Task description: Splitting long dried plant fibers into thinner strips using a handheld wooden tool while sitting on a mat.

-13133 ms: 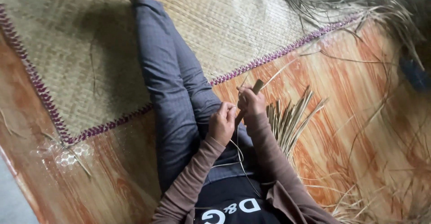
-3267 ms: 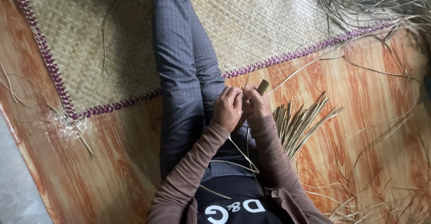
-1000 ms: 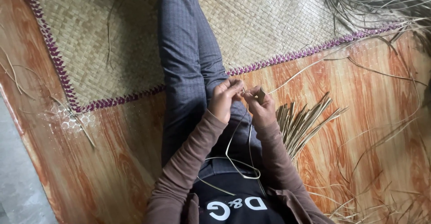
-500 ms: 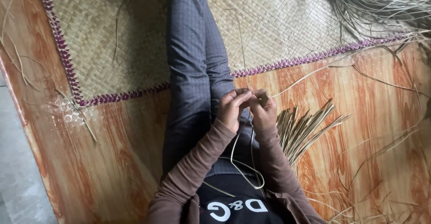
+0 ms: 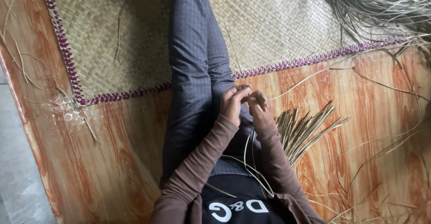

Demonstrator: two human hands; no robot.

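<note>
My left hand [image 5: 233, 103] and my right hand [image 5: 260, 109] meet above my lap, fingertips together, pinching thin pale straw strands [image 5: 249, 154] that trail down toward my body. A fan of dried straw strips [image 5: 301, 127] lies on the floor just right of my right hand. My outstretched legs in grey trousers [image 5: 193, 67] run up across the woven mat [image 5: 103, 40]. Brown sleeves cover both forearms.
The woven mat has a purple zigzag edge [image 5: 310, 61] and lies on orange wood-pattern flooring [image 5: 112, 161]. A large heap of loose dried straw [image 5: 377, 4] lies at the top right. Stray strands are scattered at the right [image 5: 381, 152]. Grey concrete [image 5: 13, 183] borders the left.
My hands have stayed together on the strands over my lap, fingers shifting slightly. The view has drifted, so the mat and legs sit a little further right.
</note>
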